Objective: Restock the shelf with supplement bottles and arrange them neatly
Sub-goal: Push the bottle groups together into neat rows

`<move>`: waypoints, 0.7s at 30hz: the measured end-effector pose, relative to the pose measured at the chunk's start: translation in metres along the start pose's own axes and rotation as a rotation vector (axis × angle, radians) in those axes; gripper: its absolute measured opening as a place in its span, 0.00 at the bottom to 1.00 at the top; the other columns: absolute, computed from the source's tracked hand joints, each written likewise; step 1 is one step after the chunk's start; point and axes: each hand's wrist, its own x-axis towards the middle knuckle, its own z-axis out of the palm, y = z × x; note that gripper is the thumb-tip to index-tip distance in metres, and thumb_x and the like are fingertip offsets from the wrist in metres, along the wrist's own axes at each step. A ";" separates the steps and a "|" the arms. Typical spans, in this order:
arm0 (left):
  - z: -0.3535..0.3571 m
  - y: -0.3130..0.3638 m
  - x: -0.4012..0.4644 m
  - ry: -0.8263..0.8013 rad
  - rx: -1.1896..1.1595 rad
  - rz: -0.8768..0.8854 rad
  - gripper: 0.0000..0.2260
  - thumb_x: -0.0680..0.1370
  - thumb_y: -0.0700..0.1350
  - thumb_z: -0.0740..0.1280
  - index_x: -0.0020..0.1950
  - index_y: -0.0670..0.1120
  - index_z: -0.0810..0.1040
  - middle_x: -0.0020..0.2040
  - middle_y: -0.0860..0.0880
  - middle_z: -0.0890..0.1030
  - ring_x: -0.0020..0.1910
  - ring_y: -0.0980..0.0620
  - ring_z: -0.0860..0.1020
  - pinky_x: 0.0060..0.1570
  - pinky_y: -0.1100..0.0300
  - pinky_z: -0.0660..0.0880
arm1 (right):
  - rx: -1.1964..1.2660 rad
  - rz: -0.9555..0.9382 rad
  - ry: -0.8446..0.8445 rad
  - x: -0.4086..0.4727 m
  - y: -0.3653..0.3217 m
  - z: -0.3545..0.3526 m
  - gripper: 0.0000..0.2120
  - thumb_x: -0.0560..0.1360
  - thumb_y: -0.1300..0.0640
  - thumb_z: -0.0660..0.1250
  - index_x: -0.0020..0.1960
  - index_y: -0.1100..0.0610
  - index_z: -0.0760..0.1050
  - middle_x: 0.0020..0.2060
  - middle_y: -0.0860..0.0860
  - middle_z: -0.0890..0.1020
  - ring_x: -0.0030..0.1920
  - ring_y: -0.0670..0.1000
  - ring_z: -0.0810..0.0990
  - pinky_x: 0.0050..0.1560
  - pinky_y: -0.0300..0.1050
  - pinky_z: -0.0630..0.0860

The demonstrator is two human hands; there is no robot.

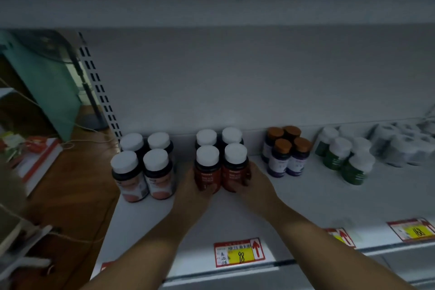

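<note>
**Red-label bottles going into place, most of the shelf already in blocks**

Both hands are working on the front pair of the red-labelled group. The left hand [195, 186] is wrapping its fingers round the front-left red bottle [207, 167], and the right hand [253, 183] is curling round the front-right red bottle [235, 165]; the two bottles are standing upright, touching each other, directly in front of two more white-capped bottles of what looks like the same kind, well back from the front edge of the shelf [294, 207].

Judging by how things are lying, the restocking is looking well advanced: to the left a block of four pink-labelled bottles [143, 167] is standing two by two, to the right a block of purple-labelled bottles with brown caps [286, 150] is doing the same, and further right the green-labelled bottles [341, 155] are forming a looser, slanting group that probably wants squaring up. Beyond them paler containers are blurring out (too smeared to identify). What seems to be remaining is settling this red pair in line and tidying the right end.

As for writing, the bottle labels are showing only faint pale lines, unreadable. The price tag [239, 253] on the shelf edge is showing a handwritten 98 on yellow beside a red arrow; another tag [413, 231] far right is reading roughly 168, though I am not certain
</note>
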 end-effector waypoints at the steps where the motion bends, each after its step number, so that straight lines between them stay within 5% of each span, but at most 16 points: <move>1: 0.001 0.000 0.000 0.013 0.010 -0.022 0.24 0.71 0.41 0.73 0.59 0.63 0.70 0.56 0.62 0.77 0.58 0.60 0.76 0.58 0.60 0.71 | -0.021 0.006 -0.013 0.001 0.003 -0.003 0.24 0.72 0.53 0.71 0.65 0.48 0.66 0.55 0.43 0.73 0.56 0.43 0.71 0.57 0.37 0.65; 5: 0.002 -0.002 0.000 0.078 0.038 -0.066 0.27 0.68 0.41 0.75 0.65 0.51 0.71 0.58 0.57 0.77 0.58 0.57 0.75 0.56 0.60 0.69 | -0.038 0.039 -0.067 0.004 0.011 -0.012 0.28 0.71 0.54 0.72 0.68 0.52 0.65 0.56 0.44 0.75 0.56 0.44 0.74 0.58 0.38 0.68; 10: 0.004 0.002 -0.006 0.065 -0.004 -0.072 0.25 0.68 0.43 0.75 0.62 0.56 0.70 0.59 0.58 0.77 0.59 0.59 0.75 0.58 0.60 0.71 | -0.011 0.028 -0.060 0.003 0.016 -0.011 0.28 0.72 0.54 0.71 0.69 0.48 0.64 0.58 0.43 0.75 0.59 0.45 0.74 0.60 0.38 0.70; 13: 0.004 0.008 -0.010 0.075 -0.061 -0.051 0.18 0.75 0.47 0.68 0.60 0.63 0.67 0.59 0.66 0.74 0.59 0.68 0.72 0.57 0.73 0.68 | 0.048 0.044 -0.041 -0.002 0.011 -0.012 0.19 0.76 0.52 0.66 0.64 0.41 0.64 0.56 0.39 0.72 0.60 0.43 0.73 0.51 0.26 0.65; 15: 0.003 0.017 -0.008 0.098 -0.117 -0.098 0.11 0.80 0.49 0.57 0.61 0.62 0.66 0.57 0.69 0.70 0.58 0.73 0.68 0.55 0.81 0.62 | 0.194 0.100 0.041 -0.003 0.004 -0.016 0.18 0.79 0.50 0.60 0.68 0.48 0.65 0.58 0.41 0.70 0.62 0.45 0.71 0.52 0.29 0.64; 16: 0.002 0.018 -0.004 0.109 -0.156 -0.131 0.12 0.81 0.53 0.53 0.64 0.60 0.66 0.60 0.68 0.68 0.60 0.71 0.67 0.60 0.80 0.59 | 0.266 0.124 0.083 -0.001 0.000 -0.017 0.19 0.80 0.50 0.57 0.70 0.53 0.65 0.60 0.44 0.71 0.63 0.47 0.70 0.53 0.32 0.63; 18: 0.002 0.019 0.006 0.134 -0.250 -0.240 0.27 0.76 0.66 0.51 0.72 0.56 0.64 0.70 0.61 0.65 0.70 0.61 0.63 0.73 0.60 0.57 | 0.402 0.165 0.111 0.010 -0.009 -0.019 0.21 0.81 0.49 0.53 0.69 0.59 0.66 0.63 0.51 0.73 0.64 0.51 0.71 0.57 0.39 0.65; 21: 0.004 0.018 0.027 0.242 -0.473 -0.402 0.34 0.70 0.72 0.54 0.70 0.54 0.68 0.70 0.53 0.70 0.67 0.51 0.70 0.69 0.48 0.66 | 0.667 0.243 0.066 0.029 -0.021 -0.015 0.12 0.82 0.51 0.50 0.59 0.50 0.69 0.50 0.45 0.74 0.51 0.45 0.74 0.55 0.39 0.68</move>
